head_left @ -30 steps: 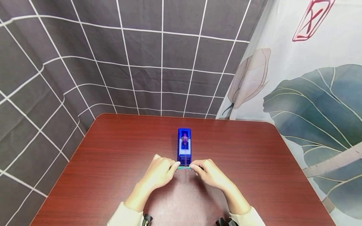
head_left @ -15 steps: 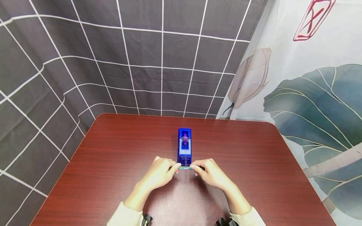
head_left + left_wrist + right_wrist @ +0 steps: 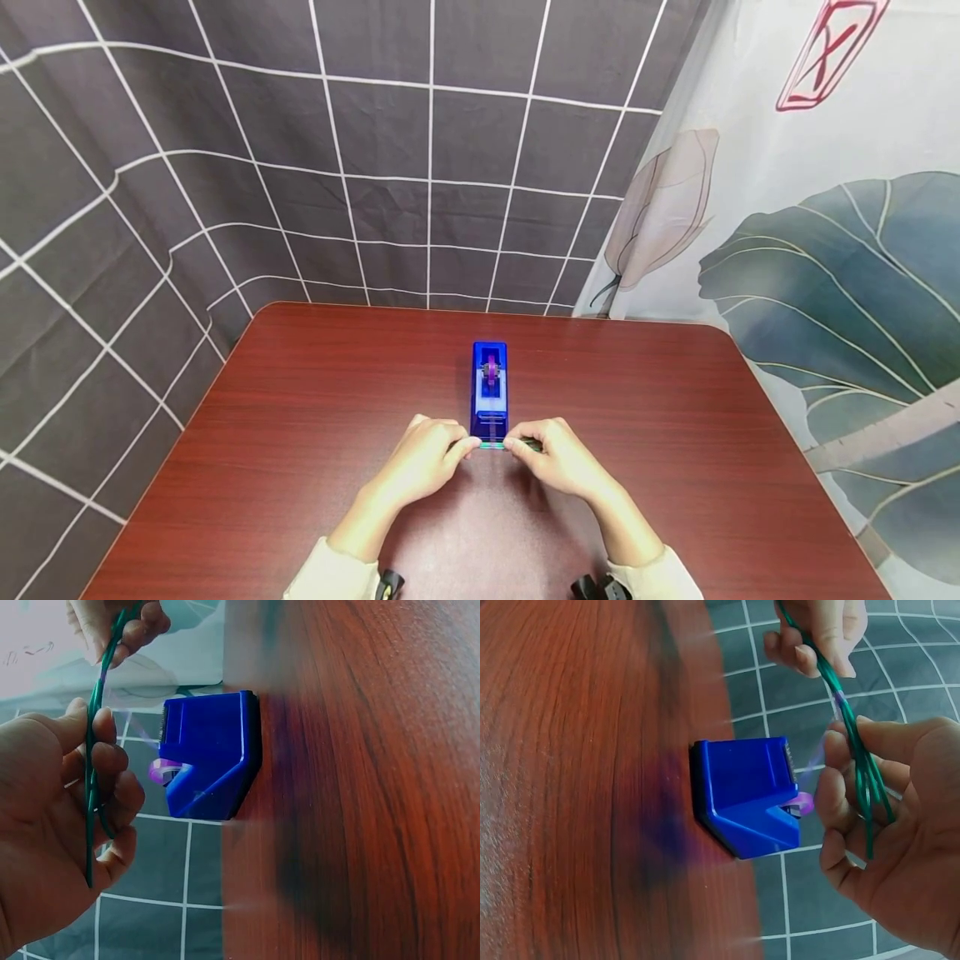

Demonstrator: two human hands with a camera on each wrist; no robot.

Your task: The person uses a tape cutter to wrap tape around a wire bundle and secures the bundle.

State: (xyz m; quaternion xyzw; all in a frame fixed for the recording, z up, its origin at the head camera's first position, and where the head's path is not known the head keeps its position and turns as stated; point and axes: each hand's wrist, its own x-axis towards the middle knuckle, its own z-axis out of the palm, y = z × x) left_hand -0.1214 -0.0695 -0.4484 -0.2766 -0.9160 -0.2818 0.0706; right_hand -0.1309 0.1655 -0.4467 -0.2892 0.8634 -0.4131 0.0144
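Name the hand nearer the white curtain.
Right. The right hand holds the strands on the side toward the white curtain; the left hand holds them on the far side.

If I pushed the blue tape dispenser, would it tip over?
Probably not: the blue tape dispenser is low with a long, flat base. It would likely slide, not roll, having flat sides. It might tug the green strands, since purple tape reaches them.

Tape dispenser (image 3: 490,406) sits on the counter (image 3: 360,358), curtain (image 3: 390,133) behind, wires (image 3: 862,761) just in front, between left grip (image 3: 427,454) and right grip (image 3: 558,458).
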